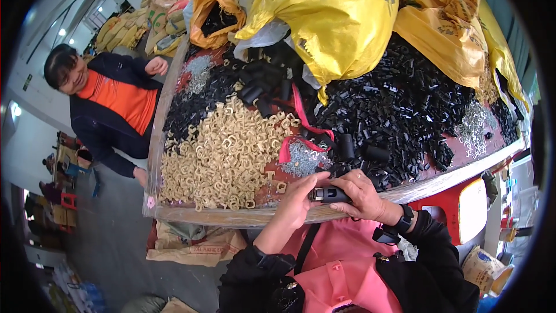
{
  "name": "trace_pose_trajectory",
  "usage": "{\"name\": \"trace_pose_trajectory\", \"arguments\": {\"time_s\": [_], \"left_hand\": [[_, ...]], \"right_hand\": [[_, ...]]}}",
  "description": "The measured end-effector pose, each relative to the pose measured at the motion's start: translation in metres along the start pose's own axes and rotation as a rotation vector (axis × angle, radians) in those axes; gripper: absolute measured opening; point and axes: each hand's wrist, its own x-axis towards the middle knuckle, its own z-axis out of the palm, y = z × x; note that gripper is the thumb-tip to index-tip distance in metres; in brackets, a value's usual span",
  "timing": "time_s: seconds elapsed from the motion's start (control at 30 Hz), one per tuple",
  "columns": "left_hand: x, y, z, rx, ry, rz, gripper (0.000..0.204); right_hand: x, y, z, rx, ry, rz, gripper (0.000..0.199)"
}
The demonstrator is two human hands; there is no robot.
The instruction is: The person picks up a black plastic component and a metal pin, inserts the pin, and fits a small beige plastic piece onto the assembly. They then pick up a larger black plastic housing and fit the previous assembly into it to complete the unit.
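Note:
Over the table's front edge, both hands hold a black tube-shaped piece (335,195) with a shiny, metal-looking end on its left. My left hand (296,202) closes on that shiny end with thumb and fingers. From the other side, my right hand (360,195) wraps its fingers over the black body. Just beyond my hands lie a heap of small grey parts (302,159) and loose black tubes (346,146). A large pile of tan ring-shaped parts (229,153) spreads to the left, and small black plastic parts (376,101) cover the right.
Yellow sacks (341,17) and an orange sack (217,8) stand at the back of the wooden-rimmed table (202,215). A red ribbon (301,110) lies among the parts. Another person (110,104) stands at the left edge. A red stool (446,208) is at the right.

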Motion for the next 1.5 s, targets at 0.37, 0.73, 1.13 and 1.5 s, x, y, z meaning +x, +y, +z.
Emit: {"name": "trace_pose_trajectory", "arguments": {"time_s": [0.37, 0.73, 1.13, 1.5], "left_hand": [[-0.010, -0.002, -0.005, -0.463, -0.572, -0.157, 0.052], [-0.027, 0.000, 0.001, -0.160, -0.362, -0.032, 0.057], [-0.039, 0.000, 0.007, -0.090, -0.263, 0.053, 0.043], [-0.023, -0.004, 0.013, 0.200, -0.140, 0.245, 0.038]], "right_hand": [[0.007, -0.009, 0.005, -0.183, -0.083, -0.273, 0.046], [0.009, -0.029, 0.016, -0.204, -0.099, -0.298, 0.048], [0.014, -0.039, 0.020, -0.119, -0.050, -0.323, 0.048], [0.016, -0.023, 0.030, -0.034, -0.033, -0.287, 0.044]]}}
